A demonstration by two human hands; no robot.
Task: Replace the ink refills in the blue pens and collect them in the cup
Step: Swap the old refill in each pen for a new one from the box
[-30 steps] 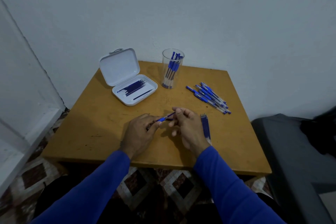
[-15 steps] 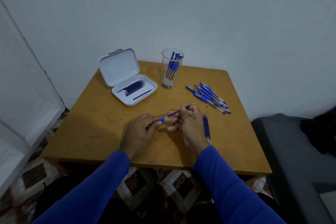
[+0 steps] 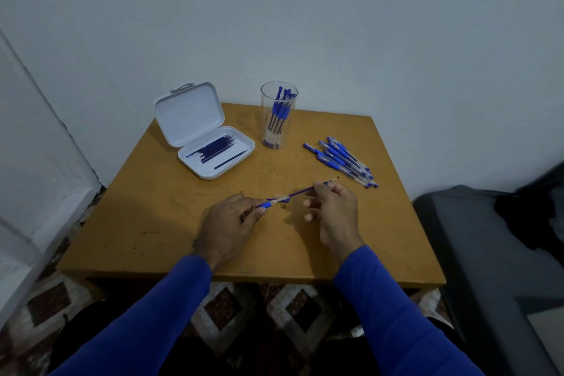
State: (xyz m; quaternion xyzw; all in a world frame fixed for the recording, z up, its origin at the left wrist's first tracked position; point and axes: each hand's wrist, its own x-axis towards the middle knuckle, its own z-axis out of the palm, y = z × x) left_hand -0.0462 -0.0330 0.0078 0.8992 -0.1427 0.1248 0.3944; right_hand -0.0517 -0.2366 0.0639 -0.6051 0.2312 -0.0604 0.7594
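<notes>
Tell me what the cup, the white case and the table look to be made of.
Cup: clear and smooth, so the pens inside show through its wall; plastic or glass, I cannot tell which.
White case: probably plastic, given its moulded rounded corners, hinged lid and even matte white surface.
Table: seemingly wood or laminated board, with a flat ochre top, scuffed and marked.

The surface (image 3: 171,223) was ochre yellow. The case (image 3: 195,119) was white, its refills (image 3: 213,148) dark blue. Pens in the clear cup (image 3: 278,114) and in the loose pile (image 3: 341,160) had blue caps on pale barrels. Both sleeves (image 3: 396,314) were bright blue; the floor (image 3: 290,311) showed brown-and-white diamonds
</notes>
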